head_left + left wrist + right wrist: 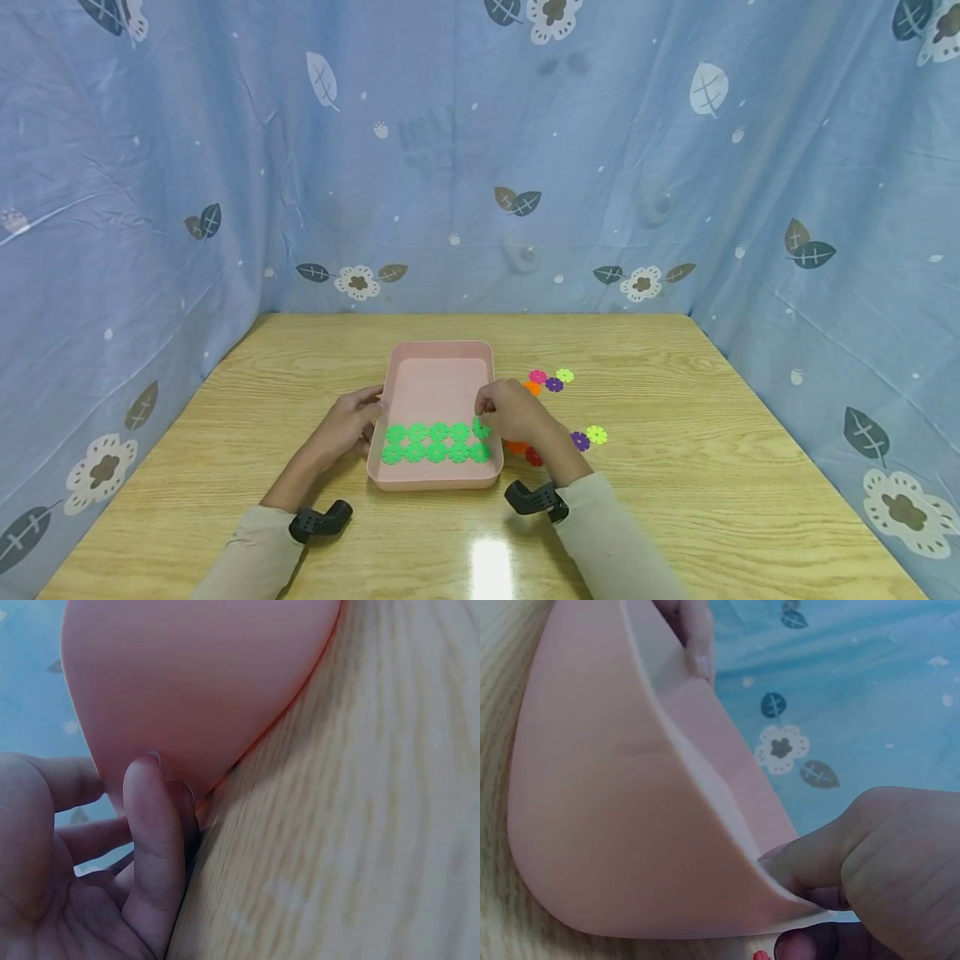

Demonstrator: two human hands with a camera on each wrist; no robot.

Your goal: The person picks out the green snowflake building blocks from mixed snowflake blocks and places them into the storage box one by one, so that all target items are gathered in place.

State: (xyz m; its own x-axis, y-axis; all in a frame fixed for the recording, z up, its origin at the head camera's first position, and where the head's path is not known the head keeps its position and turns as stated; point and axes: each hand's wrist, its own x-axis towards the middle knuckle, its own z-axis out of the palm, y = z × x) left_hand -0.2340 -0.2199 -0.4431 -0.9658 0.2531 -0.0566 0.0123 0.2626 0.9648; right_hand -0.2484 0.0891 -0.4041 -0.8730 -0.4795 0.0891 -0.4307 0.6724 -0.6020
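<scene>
A pink rectangular tray (442, 367) stands on the table, with two rows of green notched plastic snowflake discs (437, 452) in its near half. My left hand (352, 423) holds the tray's left wall, thumb at the rim; in the left wrist view its fingers touch the outer side. Over the right wall reaches my right hand (517, 410), its fingertips pinching a green snowflake disc (482, 428) at the right end of the farther row. In the right wrist view the tray wall (630, 825) hides that disc, and the thumb lies inside the rim.
Right of the tray lie loose snowflake discs: pink (537, 377), purple (554, 384), yellow-green (565, 376) and orange (533, 388) ones farther back. Nearer ones, including a purple disc (580, 441) and a red disc (533, 456), are partly behind the right forearm. A blue curtain (465, 167) hangs behind the table.
</scene>
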